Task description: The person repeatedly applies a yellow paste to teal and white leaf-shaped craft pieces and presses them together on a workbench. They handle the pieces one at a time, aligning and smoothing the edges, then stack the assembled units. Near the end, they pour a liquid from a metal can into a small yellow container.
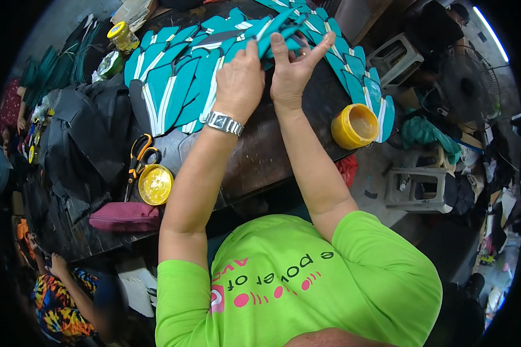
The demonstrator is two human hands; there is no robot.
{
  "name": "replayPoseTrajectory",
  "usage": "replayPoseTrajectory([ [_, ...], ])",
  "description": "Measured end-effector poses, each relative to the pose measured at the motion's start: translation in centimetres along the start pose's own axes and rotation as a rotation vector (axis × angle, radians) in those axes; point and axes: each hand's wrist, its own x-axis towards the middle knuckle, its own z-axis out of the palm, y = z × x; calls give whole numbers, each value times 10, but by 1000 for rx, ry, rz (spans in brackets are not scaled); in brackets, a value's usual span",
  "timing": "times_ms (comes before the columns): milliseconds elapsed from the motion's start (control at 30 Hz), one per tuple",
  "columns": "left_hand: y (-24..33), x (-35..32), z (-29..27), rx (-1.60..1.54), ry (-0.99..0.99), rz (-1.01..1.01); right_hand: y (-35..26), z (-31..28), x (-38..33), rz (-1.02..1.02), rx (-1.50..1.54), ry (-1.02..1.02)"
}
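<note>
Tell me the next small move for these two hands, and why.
Probably lay the teal shoe-upper piece down onto the overlapping row of teal pieces. Both the left hand and right hand pinch it raised above the dark worktable, where the other pieces already lie fanned out.

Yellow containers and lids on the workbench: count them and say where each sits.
3: an open yellow tub at the bench's right edge, a round yellow lid beside the scissors, a yellow-capped jar far left. Others may be hidden.
</note>
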Motion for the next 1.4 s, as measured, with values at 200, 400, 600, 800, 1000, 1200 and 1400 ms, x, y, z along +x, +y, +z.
replayPoseTrajectory([
  [200,-30,-32,14,-375,-126,80,26,-26,0,40,114,209],
  [400,-61,-47,44,-899,8,-126,44,-23,2,335,70,183],
  [600,-59,-59,46,-625,72,-60,47,-30,2,437,37,138],
  [800,-60,-75,27,-402,403,-244,-1,-29,5,365,277,-34],
  [1000,-84,-83,16,-849,367,-268,-52,-35,11,310,273,-385],
  [1200,-78,-86,13,-1416,384,-233,-73,-28,8,350,236,-362],
  [1400,-69,-81,11,-1521,379,-256,-82,-52,4,542,282,-364],
])
